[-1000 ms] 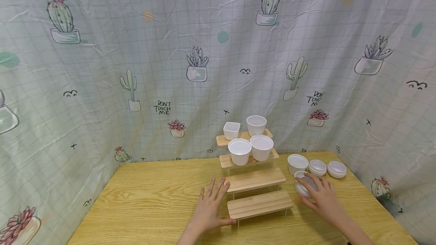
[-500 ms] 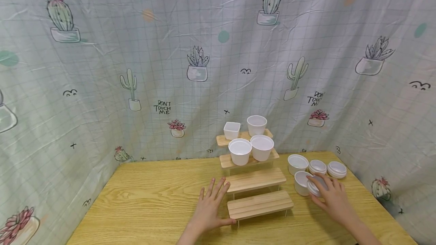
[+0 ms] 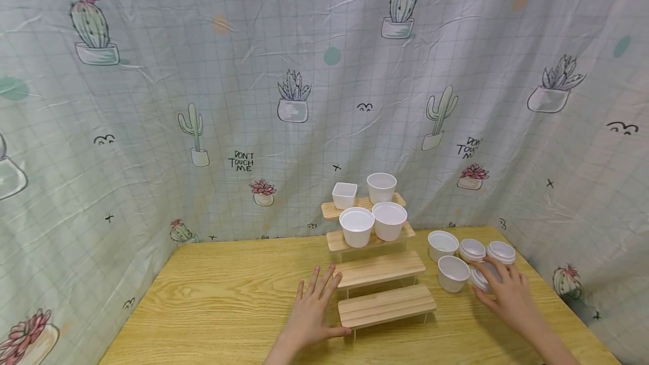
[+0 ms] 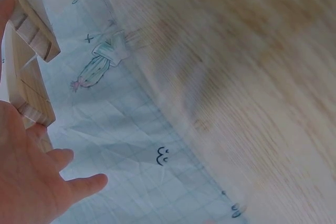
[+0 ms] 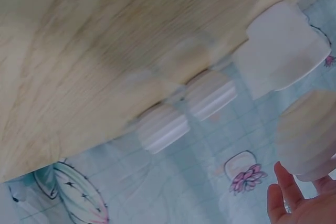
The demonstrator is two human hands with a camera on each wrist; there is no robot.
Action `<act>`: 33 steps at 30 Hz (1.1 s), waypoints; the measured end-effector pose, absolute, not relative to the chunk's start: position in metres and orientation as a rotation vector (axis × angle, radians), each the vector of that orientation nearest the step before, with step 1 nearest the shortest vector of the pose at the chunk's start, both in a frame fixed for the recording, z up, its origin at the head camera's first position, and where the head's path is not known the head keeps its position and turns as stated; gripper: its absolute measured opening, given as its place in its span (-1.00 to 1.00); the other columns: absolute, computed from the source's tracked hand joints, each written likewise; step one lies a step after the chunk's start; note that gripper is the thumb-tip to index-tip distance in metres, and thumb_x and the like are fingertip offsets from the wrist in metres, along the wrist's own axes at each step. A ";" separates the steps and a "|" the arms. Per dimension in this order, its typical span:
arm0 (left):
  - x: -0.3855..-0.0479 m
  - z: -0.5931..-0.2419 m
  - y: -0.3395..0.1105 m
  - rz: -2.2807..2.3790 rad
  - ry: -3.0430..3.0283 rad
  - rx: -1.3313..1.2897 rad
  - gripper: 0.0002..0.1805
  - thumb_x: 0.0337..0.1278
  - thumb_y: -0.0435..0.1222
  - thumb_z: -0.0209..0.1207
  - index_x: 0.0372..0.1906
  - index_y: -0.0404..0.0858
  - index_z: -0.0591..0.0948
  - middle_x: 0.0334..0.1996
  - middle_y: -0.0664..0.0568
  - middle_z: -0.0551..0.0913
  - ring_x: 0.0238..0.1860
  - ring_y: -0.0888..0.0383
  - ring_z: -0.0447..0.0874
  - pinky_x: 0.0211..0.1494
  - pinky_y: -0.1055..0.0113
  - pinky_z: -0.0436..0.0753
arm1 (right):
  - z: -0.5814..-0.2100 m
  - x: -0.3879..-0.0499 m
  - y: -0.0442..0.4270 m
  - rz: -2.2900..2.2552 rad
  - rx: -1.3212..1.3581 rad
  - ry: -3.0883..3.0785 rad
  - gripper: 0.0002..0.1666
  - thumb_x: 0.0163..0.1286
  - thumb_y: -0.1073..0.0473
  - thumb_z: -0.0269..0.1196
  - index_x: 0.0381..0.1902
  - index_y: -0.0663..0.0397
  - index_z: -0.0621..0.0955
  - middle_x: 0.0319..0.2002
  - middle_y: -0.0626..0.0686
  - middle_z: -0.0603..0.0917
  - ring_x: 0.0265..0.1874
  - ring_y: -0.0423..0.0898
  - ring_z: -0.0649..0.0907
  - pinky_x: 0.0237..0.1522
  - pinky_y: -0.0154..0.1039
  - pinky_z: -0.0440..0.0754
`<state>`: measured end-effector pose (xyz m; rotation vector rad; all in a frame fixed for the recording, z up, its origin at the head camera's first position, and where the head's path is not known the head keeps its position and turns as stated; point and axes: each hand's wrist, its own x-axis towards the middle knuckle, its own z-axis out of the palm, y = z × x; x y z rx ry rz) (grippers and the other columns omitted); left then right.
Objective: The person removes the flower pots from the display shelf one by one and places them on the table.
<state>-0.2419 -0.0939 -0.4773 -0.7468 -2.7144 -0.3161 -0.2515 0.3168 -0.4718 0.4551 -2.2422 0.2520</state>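
Note:
My right hand (image 3: 509,294) grips a low white round pot (image 3: 481,279) by its rim at the table's right side, just in front of two similar low pots (image 3: 472,250). In the right wrist view, fingertips of the right hand (image 5: 307,203) touch the held pot (image 5: 310,132) from below. A taller white pot (image 3: 453,275) stands to its left. My left hand (image 3: 311,308) lies with spread fingers at the left ends of the lower steps of a wooden tiered stand (image 3: 386,304); the left wrist view shows the hand (image 4: 31,182) beside the step ends (image 4: 34,95).
The stand's top step carries a square white pot (image 3: 345,195) and a round one (image 3: 382,187). Two larger round pots (image 3: 357,230) sit on the step below. Another white pot (image 3: 443,246) stands behind, right of the stand. A cactus-print curtain (image 3: 304,151) closes off the wooden table (image 3: 223,292).
My right hand has moved the low pot rightward, away from the taller pot, which now shows fully. The left hand keeps its place at the stand.

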 end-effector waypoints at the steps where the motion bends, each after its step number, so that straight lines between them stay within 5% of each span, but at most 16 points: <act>1: -0.242 -0.477 -0.094 -0.316 -2.716 -0.746 0.18 -0.45 0.37 0.16 0.39 -0.02 -0.02 0.42 0.03 -0.06 0.38 -0.18 -0.07 0.19 -0.32 0.16 | -0.472 -0.252 0.319 0.251 0.451 -2.244 -0.15 0.19 -0.48 -0.41 -0.07 -0.02 0.50 -0.10 0.19 0.45 -0.27 0.21 0.41 -0.46 -0.04 0.23; 14: -0.242 -0.476 -0.093 -0.299 -2.719 -0.738 0.18 -0.45 0.38 0.15 0.39 -0.01 -0.02 0.42 0.07 -0.08 0.38 -0.17 -0.05 0.18 -0.31 0.19 | -0.481 -0.264 0.341 0.205 0.417 -2.282 -0.15 0.19 -0.48 -0.38 -0.11 0.00 0.51 -0.11 0.19 0.45 -0.34 0.23 0.44 -0.46 0.08 0.31; 17: -0.242 -0.477 -0.093 -0.300 -2.720 -0.737 0.18 -0.45 0.37 0.15 0.39 -0.01 -0.02 0.42 0.06 -0.07 0.37 -0.18 -0.04 0.18 -0.31 0.19 | -0.482 -0.267 0.346 0.177 0.414 -2.306 -0.35 0.21 -0.38 -0.06 -0.09 0.00 0.51 -0.10 0.20 0.45 -0.35 0.24 0.45 -0.44 0.13 0.33; 21: -0.241 -0.476 -0.093 -0.307 -2.723 -0.733 0.18 -0.45 0.37 0.16 0.39 -0.01 -0.02 0.42 0.07 -0.08 0.37 -0.18 -0.04 0.19 -0.31 0.18 | -0.484 -0.273 0.351 0.130 0.406 -2.352 -0.45 -0.05 -0.04 0.35 -0.08 0.00 0.50 -0.11 0.19 0.45 -0.32 0.25 0.46 -0.40 0.15 0.35; 33: -0.243 -0.475 -0.093 -0.295 -2.721 -0.734 0.18 -0.46 0.38 0.15 0.39 0.00 -0.02 0.42 0.09 -0.11 0.39 -0.16 -0.07 0.19 -0.30 0.19 | -0.494 -0.287 0.358 0.056 0.440 -2.421 -0.33 -0.28 0.13 0.43 -0.09 0.03 0.49 -0.17 0.20 0.48 -0.29 0.22 0.47 -0.48 0.02 0.30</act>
